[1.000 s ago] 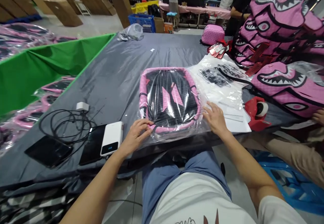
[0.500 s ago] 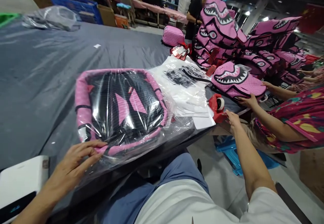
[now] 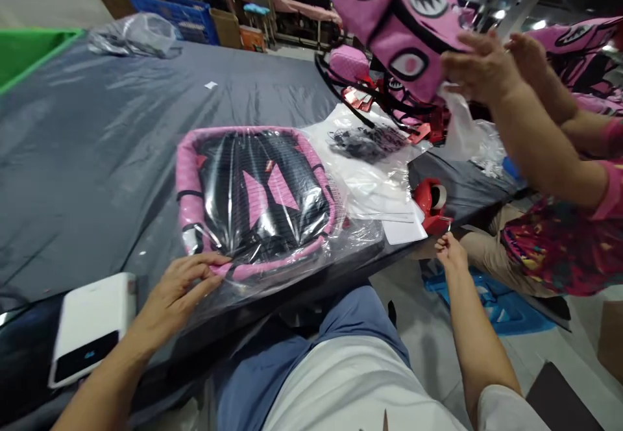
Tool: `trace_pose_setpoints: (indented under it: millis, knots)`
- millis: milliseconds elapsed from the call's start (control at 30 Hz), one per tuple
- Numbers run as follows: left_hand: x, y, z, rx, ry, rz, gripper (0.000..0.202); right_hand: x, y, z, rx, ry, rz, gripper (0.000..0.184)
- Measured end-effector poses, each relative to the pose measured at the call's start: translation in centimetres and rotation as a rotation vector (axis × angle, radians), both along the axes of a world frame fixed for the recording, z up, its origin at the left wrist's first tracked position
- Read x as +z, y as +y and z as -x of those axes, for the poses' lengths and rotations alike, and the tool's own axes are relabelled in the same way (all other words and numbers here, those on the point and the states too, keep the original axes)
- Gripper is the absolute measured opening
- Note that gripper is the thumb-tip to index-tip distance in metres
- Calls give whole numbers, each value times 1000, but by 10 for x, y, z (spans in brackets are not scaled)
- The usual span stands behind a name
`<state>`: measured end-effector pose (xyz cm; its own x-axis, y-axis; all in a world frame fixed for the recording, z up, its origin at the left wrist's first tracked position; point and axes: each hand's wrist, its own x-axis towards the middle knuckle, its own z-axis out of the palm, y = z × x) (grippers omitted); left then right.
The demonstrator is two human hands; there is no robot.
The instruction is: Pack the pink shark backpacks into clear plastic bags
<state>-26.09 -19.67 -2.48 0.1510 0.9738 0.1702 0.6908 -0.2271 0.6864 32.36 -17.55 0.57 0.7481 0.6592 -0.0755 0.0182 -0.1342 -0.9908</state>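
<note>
A pink and black backpack (image 3: 260,194) lies in a clear plastic bag on the dark-covered table. My left hand (image 3: 187,288) is at its near left corner, with fingers over the pink edge and the thumb below, gripping the wrapped corner. Out to the right, my right hand (image 3: 451,249) is closed in a pinch on a thin strip of clear tape (image 3: 448,224). The strip runs up to a red tape dispenser (image 3: 431,205) with a pale roll, at the table's edge. White printed plastic bags (image 3: 374,184) lie between the backpack and the dispenser.
A co-worker's hands (image 3: 479,71) hold up a pink shark-face backpack (image 3: 396,22) at the right. A white device with a display (image 3: 95,320) stands near my left forearm. Crumpled clear plastic (image 3: 139,34) and a blue crate (image 3: 178,15) are at the back left.
The co-worker has lifted a shark-face backpack from the table up and to the left. My right hand has moved slightly down from the dispenser, pulling tape. My view has shifted left.
</note>
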Motion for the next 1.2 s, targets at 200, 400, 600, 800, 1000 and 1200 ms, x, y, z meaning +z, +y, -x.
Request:
trace_pose_setpoints:
  millis: [200,400,600,800,1000,1200]
  knots:
    - [20,-6,-16,-16,-119,41,27,8,-1,117,686,365,-64,40]
    - [14,1,-5,-96,-180,74,23,59,13,252,1581,-178,-162,34]
    - [11,2,-4,-159,-203,30,24,83,63,357,2114,-888,-252,20]
    - [10,1,-6,-158,-209,14,24,59,93,408,2102,-1240,25,23]
    - [10,1,-7,-160,-247,-13,27,61,112,397,1745,-1191,126,33]
    - [9,4,-1,-186,-208,68,31,56,65,400,1799,-1336,85,17]
